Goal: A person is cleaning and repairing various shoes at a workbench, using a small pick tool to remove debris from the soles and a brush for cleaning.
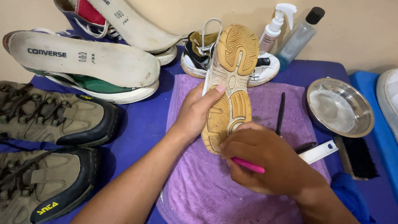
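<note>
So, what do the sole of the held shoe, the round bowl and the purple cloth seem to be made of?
Sole: probably gum rubber, tan and matte, with moulded tread grooves.
Bowl: metal, likely stainless steel, shiny with reflections.
Purple cloth: looks like terry towel fabric, with a fuzzy, looped surface and some dirt marks.

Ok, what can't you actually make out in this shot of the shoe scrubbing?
Head view only:
- Pink brush: its working end is hidden behind the right hand.
- Upturned shoe in the left hand: its upper faces away.
- Metal bowl: contents unclear through glare.
- Lower hiking boot: cut off by the frame edge.
</note>
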